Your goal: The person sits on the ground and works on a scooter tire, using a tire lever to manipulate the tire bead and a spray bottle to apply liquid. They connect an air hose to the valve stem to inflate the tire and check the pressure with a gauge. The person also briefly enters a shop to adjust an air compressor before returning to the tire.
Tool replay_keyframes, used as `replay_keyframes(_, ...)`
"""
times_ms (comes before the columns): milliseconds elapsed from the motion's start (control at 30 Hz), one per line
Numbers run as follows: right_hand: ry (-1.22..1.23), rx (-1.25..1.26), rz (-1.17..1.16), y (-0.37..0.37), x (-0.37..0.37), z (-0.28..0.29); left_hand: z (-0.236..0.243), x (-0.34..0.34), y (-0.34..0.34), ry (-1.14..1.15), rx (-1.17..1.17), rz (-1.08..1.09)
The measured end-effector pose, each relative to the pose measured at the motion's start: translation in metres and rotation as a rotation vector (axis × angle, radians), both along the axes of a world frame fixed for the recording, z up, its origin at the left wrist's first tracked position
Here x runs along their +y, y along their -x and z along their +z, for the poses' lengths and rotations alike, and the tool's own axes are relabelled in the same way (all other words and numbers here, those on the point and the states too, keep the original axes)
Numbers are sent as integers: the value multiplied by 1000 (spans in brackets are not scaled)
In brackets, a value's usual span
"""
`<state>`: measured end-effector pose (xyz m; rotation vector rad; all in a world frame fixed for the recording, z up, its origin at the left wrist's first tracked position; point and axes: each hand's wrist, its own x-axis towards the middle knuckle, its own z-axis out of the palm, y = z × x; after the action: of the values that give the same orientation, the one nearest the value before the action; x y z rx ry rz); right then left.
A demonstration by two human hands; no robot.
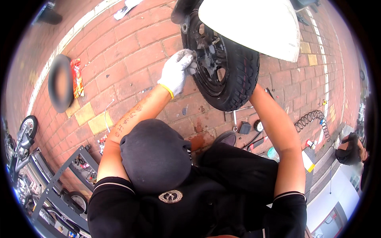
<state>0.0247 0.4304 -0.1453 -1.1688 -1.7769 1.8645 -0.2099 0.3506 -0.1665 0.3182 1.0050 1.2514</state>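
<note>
A scooter or motorcycle wheel with a black treaded tyre and black spoked rim stands in front of me, under a white fender. My left hand, in a white knit glove with a yellow cuff, is at the wheel's left side beside the hub. Its fingers are curled together close to the hub's end; what they hold, if anything, is too small to make out. Dark grease or dirt marks the hub. My right arm reaches behind the tyre's right side, and the tyre hides that hand.
Red brick paving lies all around. A loose tyre and an orange packet are at the left. A wrench, a gauge and a coiled hose lie at the right. A metal frame stands at lower left.
</note>
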Motion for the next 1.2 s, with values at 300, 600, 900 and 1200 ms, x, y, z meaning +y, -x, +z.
replay_keyframes(300,-4,0,-2,0,-3,0,4,5,5,12,310,-107)
replay_keyframes(600,-20,7,-1,2,-7,0,5,1,-10,109,-67,-198)
replay_keyframes(900,-98,-6,75,10,-1,-9,-34,18,8,-51,125,-379)
replay_keyframes(1200,135,186,-52,43,-2,-28,-10,23,16,-107,235,-315)
